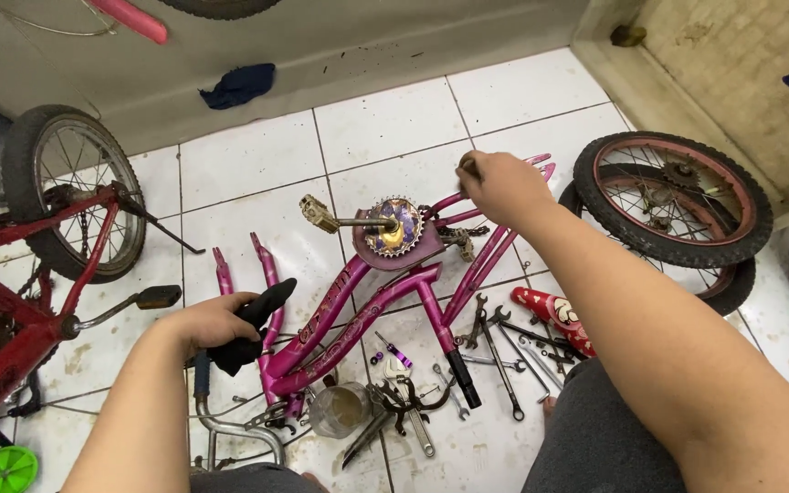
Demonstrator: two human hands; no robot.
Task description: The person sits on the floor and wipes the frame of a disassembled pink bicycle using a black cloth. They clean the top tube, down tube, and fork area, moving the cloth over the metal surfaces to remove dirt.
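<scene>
A magenta child's bicycle frame (385,297) lies on the white tiled floor, without wheels. Its crank with a shiny chainring (394,226) and a tan pedal (319,214) points up. My left hand (216,322) is closed around a black saddle (257,321) near the frame's front end. My right hand (501,186) reaches over the rear stays and grips a small dark part there, mostly hidden by my fingers. The chain (457,239) hangs loose beside the chainring.
Two small wheels (673,196) with pink rims lie stacked at the right. A red bicycle (43,274) stands at the left. Several spanners (502,351), a clear cup (340,408), handlebars (230,424) and a red-white part (554,315) lie near my knees. A green wheel (2,469) sits bottom left.
</scene>
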